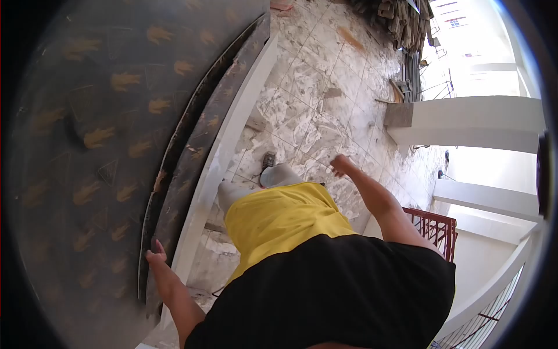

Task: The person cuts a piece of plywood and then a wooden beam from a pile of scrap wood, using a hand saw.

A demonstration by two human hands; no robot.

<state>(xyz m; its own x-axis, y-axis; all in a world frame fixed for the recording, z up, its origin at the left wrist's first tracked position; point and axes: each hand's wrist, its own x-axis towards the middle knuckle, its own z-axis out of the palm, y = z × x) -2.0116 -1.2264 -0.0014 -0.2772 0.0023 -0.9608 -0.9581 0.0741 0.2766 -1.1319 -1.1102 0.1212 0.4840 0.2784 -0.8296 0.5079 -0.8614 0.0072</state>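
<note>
My left hand [156, 252] is at the edge of a large dark board [110, 145] printed with yellowish crown-like marks. Its thumb points up, and the other fingers are curled against the board's edge, partly hidden. A second dark board [195, 145] lies alongside, with a narrow gap between the two. My right hand [340, 165] hangs over the dusty floor, away from the boards. Its fingers are loosely curled, and nothing shows in them. Yellow cloth [285, 218] covers my lap below a black shirt.
A pale ledge [218, 139] runs along the boards. Dusty floor tiles [314, 87] stretch ahead. Stacked timber [401, 23] stands at the top right, near white pillars [471, 119]. A red metal frame [436, 230] is at the right, behind my right arm.
</note>
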